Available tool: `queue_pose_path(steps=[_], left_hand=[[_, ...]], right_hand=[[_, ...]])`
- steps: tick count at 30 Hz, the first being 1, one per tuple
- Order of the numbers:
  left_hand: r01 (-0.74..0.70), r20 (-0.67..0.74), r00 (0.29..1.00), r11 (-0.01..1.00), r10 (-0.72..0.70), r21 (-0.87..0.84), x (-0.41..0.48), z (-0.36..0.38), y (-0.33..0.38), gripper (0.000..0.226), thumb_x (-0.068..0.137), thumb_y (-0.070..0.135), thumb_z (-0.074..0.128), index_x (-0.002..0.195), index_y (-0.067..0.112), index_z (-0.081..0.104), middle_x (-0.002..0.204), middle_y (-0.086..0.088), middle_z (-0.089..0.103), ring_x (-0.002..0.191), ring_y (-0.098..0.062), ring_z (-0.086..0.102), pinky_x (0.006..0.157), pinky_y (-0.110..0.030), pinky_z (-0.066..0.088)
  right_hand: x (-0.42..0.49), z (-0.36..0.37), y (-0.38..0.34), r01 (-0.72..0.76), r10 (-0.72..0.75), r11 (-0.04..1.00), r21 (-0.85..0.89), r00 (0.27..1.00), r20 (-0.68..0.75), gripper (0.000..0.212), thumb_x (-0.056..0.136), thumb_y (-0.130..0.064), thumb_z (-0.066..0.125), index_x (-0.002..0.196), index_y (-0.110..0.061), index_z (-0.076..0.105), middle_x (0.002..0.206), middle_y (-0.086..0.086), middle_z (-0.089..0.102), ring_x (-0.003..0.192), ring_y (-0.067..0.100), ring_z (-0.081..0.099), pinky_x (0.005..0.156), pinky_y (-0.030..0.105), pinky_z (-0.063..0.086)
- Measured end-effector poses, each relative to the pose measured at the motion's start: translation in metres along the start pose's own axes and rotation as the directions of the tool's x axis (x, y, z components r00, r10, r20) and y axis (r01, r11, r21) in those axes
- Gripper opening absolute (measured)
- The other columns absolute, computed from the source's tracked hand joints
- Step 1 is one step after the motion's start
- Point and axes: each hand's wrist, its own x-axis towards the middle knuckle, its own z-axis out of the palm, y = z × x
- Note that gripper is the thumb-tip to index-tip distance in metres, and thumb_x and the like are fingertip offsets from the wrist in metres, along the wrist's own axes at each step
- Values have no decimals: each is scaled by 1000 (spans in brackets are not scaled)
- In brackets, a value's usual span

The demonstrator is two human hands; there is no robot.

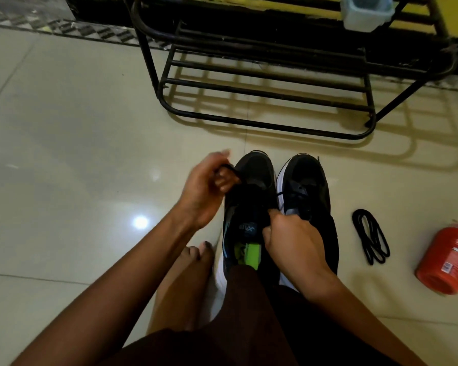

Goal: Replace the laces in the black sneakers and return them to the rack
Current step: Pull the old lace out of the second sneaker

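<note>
Two black sneakers with white soles stand side by side on the floor, toes toward the rack. The left sneaker (251,175) has a green insole showing. My left hand (204,191) pinches a loop of black lace (229,169) at this sneaker's left side. My right hand (288,239) grips the tongue and lace at its right side. The right sneaker (308,180) has black laces in its eyelets and nobody touches it. A loose black lace (370,237) lies coiled on the floor to the right. The black metal shoe rack (270,83) stands just beyond the sneakers.
A red cylindrical container (446,258) lies on its side at the right edge. A pale blue plastic bin (365,11) sits on the rack's upper tier. My bare foot (193,262) rests on the glossy tiled floor (77,154) left of the sneakers.
</note>
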Motion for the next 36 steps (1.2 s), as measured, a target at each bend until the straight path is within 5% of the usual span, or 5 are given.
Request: queue_pose_path(steps=[6, 16, 21, 28, 36], left_hand=[[-101, 169, 979, 445, -116, 890, -7, -7, 6, 25, 91, 28, 55, 77, 14, 70, 61, 0, 56, 55, -5, 49, 55, -19, 36], [-91, -122, 988, 994, 98, 58, -7, -6, 14, 31, 102, 24, 26, 76, 15, 39, 56, 8, 48, 51, -6, 50, 55, -22, 48], [-154, 175, 965, -122, 196, 981, -3, -6, -7, 32, 88, 52, 49, 107, 27, 55, 79, 5, 63, 72, -14, 59, 58, -26, 37], [-91, 168, 977, -457, 129, 885, 5, 23, -24, 25, 93, 29, 50, 113, 20, 62, 122, -7, 45, 114, -25, 41, 91, -35, 31], [-112, 24, 979, 443, 200, 889, -1, 7, -17, 18, 100, 18, 37, 94, 13, 53, 102, 2, 62, 96, -6, 56, 101, -29, 31]], right_hand=[[2, 0, -4, 45, -44, 997, -56, 999, 21, 24, 97, -20, 38, 110, -9, 53, 99, 12, 64, 87, 30, 64, 60, 29, 34], [3, 0, -4, 30, -29, 1000, -5, 999, 26, 24, 96, -21, 39, 112, -9, 53, 100, 12, 64, 89, 29, 63, 61, 29, 35], [2, -2, -4, 36, -37, 999, 23, 999, 25, 24, 96, -22, 39, 111, -9, 52, 98, 12, 63, 87, 30, 63, 61, 29, 35], [2, -2, -4, 37, -37, 999, 3, 999, 37, 23, 97, -19, 37, 112, -8, 51, 99, 13, 62, 85, 29, 64, 60, 29, 37], [1, -2, -1, 36, -36, 999, -2, 999, 41, 26, 97, -23, 39, 115, -8, 48, 97, 11, 63, 84, 29, 63, 57, 28, 33]])
